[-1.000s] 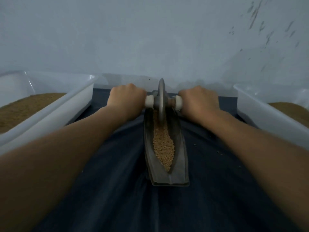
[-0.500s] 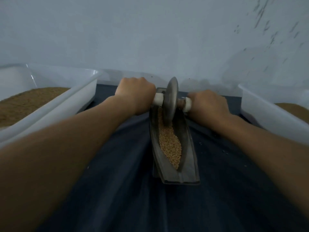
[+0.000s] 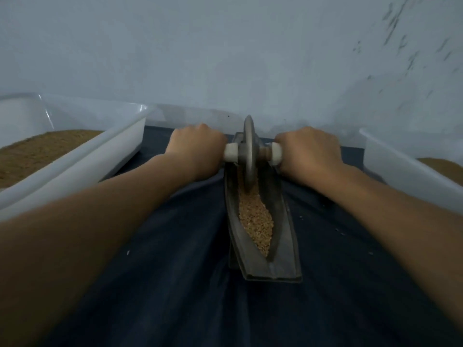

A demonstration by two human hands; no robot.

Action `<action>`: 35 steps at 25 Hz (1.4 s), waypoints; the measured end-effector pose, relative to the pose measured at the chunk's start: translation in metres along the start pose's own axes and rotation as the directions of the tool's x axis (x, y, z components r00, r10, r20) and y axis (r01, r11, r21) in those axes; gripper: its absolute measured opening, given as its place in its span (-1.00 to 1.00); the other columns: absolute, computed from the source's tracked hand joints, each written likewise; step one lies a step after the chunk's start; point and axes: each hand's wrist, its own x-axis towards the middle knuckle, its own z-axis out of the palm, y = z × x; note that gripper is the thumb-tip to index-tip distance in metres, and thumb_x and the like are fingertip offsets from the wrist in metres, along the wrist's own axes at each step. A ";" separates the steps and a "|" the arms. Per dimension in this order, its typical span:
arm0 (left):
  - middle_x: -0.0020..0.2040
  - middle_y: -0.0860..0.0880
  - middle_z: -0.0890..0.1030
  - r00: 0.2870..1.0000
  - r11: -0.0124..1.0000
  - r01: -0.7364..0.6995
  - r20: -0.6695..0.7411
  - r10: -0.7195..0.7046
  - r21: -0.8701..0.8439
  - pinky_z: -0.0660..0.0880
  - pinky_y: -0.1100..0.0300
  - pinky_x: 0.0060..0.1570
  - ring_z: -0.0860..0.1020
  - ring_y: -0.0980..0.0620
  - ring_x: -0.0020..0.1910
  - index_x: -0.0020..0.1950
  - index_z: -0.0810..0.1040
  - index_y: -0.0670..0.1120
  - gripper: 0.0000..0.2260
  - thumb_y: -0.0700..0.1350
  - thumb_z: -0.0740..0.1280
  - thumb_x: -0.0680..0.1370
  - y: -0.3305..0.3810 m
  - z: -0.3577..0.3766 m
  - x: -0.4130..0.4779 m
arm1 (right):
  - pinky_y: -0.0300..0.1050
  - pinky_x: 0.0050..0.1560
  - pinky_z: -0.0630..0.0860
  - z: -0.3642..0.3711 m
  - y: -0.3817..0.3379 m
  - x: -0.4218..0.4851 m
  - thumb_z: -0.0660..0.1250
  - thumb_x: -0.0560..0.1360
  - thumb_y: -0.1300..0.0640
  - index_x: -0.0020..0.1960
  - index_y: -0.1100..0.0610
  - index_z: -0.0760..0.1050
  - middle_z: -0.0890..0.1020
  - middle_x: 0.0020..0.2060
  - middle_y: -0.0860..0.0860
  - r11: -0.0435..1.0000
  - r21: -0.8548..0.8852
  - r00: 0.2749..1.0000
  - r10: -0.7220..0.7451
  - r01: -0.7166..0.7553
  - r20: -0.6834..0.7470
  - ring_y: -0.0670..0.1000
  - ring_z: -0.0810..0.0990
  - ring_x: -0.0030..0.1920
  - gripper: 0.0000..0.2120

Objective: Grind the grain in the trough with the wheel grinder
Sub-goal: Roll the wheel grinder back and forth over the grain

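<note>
**Head view: wheel at far end of trough, both hands on the handles**

My left hand (image 3: 198, 146) and right hand (image 3: 308, 151) are each curled in a full fist round a white cylindrical handle end (image 3: 230, 152), one on either side of the grey metal disc of the wheel grinder (image 3: 249, 154). The disc stands in the far end of the dark grey, boat-shaped metal trough (image 3: 288, 234), its lower edge down in the golden-brown grain (image 3: 255, 219). The grain lies heaped along the groove nearer to me.

Change from 0.5 s ago: the disc was leaning then, with one face showing and my left fist higher than my right. It now stands nearly edge-on and the fists are level. It is still at the far end.

The trough rests on a dark blue cloth (image 3: 175, 271). A white plastic tub (image 3: 120, 144) holding brown meal (image 3: 37, 151) sits at left.
</note>
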 end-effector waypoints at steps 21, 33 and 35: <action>-0.28 -0.03 0.48 0.982 0.993 -0.011 -0.184 0.032 0.116 0.29 0.15 -0.39 0.47 -0.09 -0.38 -0.04 0.59 0.06 -0.89 -0.04 0.34 0.46 0.004 0.002 -0.009 | -0.13 -0.38 0.36 0.018 0.010 -0.020 0.38 0.45 -0.07 -0.13 -0.05 0.48 0.50 -0.35 -0.04 0.999 0.031 0.983 0.034 -0.029 -0.178 0.10 0.48 -0.35 -0.87; -0.42 0.04 0.28 0.969 0.979 -0.124 -0.193 0.155 0.163 0.12 0.26 -0.49 0.27 0.02 -0.54 -0.17 0.56 0.07 -0.90 -0.02 0.42 0.36 -0.001 0.003 -0.031 | -0.25 -0.45 0.10 0.023 0.014 -0.043 0.39 0.31 -0.05 -0.23 -0.08 0.38 0.29 -0.47 -0.13 0.998 -0.056 0.974 -0.032 0.019 -0.225 -0.01 0.28 -0.51 -0.82; -0.16 -0.06 0.53 0.990 0.993 -0.015 -0.135 0.030 0.114 0.35 0.10 -0.32 0.57 -0.15 -0.21 0.06 0.57 0.05 -0.86 -0.04 0.31 0.52 0.005 -0.002 0.002 | -0.15 -0.35 0.29 0.018 0.004 -0.008 0.39 0.46 -0.02 -0.06 -0.07 0.51 0.54 -0.26 -0.01 0.998 -0.001 0.991 0.069 -0.070 -0.113 0.13 0.54 -0.27 -0.90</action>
